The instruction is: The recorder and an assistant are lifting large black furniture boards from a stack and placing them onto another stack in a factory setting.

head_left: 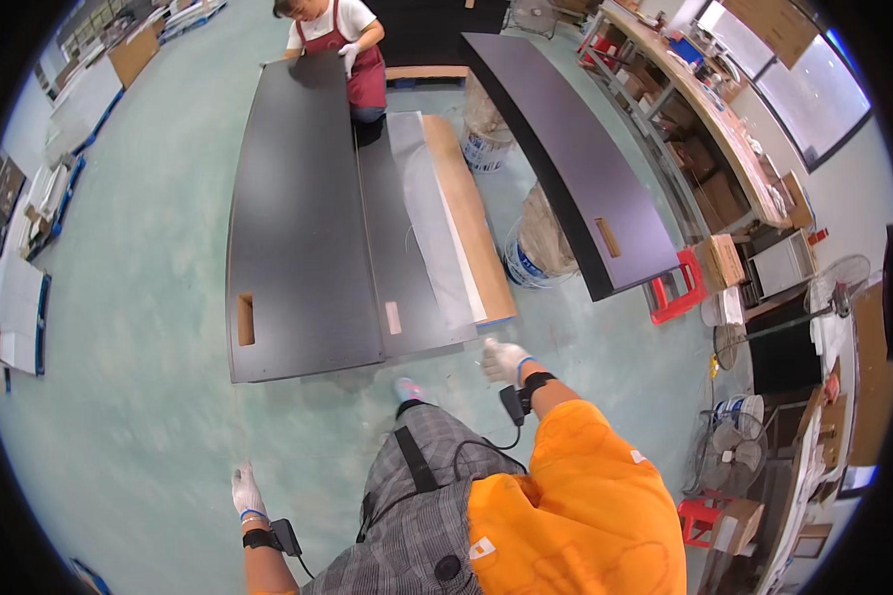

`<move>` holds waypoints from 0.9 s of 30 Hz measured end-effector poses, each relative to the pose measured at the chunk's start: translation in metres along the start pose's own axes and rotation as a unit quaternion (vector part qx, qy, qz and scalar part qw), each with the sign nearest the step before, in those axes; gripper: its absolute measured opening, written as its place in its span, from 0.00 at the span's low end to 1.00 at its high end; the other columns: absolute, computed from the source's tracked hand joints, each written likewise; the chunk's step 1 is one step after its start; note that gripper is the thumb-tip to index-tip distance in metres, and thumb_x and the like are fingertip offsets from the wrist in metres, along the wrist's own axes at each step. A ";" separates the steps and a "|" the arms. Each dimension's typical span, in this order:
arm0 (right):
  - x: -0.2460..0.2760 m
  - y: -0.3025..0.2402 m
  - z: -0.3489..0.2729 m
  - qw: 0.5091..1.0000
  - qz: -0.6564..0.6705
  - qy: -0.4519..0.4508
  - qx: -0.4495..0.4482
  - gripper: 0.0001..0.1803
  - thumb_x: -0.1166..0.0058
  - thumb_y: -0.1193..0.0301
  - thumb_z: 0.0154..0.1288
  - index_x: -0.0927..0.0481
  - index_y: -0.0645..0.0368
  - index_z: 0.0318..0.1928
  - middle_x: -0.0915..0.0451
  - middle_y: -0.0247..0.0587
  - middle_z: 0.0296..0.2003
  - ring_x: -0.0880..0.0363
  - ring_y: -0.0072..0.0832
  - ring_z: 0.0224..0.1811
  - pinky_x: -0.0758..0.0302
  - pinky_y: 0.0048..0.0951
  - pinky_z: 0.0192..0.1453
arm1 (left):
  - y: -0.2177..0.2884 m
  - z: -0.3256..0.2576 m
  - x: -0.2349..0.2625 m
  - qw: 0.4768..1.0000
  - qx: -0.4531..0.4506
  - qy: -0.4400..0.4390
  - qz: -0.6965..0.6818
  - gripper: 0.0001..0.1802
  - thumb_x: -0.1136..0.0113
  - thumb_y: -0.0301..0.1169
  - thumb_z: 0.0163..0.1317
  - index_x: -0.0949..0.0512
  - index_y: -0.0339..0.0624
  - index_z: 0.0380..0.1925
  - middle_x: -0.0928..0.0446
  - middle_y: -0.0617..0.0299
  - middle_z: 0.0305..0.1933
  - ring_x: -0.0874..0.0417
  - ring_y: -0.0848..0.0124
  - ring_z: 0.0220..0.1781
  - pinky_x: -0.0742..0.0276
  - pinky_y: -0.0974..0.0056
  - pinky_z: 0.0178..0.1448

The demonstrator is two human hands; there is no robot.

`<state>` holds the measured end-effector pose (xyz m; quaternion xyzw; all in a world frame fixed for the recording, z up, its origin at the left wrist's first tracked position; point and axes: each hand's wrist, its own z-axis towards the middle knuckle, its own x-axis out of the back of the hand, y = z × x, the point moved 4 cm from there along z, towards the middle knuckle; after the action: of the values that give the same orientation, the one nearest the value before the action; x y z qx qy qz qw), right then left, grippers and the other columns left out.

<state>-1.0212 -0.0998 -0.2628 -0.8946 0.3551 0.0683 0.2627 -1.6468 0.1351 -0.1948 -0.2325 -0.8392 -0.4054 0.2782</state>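
My left hand, in a white glove, hangs low over the floor with its fingers stretched out, touching nothing. My right hand, gloved too, has its fingers curled in, and I see nothing in them. It is nearest to the end of a flat stack with a brown board and white sheeting. Left of that lies a long dark panel with a rectangular cutout near its close end. Another dark panel lies partly beneath it. A co-worker in a red apron and gloves touches the far end.
On the right, a long dark panel rests over wrapped buckets and a red stool. Beyond it runs a cluttered workbench. Standing fans and boxes line the right side. Stacked boards stand along the left.
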 end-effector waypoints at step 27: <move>0.494 0.272 -0.359 0.860 0.392 0.288 0.154 0.35 0.70 0.48 0.78 0.34 0.70 0.63 0.31 0.65 0.63 0.26 0.55 0.59 0.28 0.52 0.63 | 0.257 -0.339 -0.468 0.881 -0.343 -0.259 0.199 0.38 0.50 0.58 0.67 0.27 0.35 0.61 0.23 0.51 0.49 0.23 0.62 0.50 0.30 0.62 0.55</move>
<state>-0.8623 -0.7480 -0.2240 -0.6098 0.7420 -0.1503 0.2347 -1.0490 -0.0714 -0.1847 -0.5722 -0.6260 -0.5290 0.0286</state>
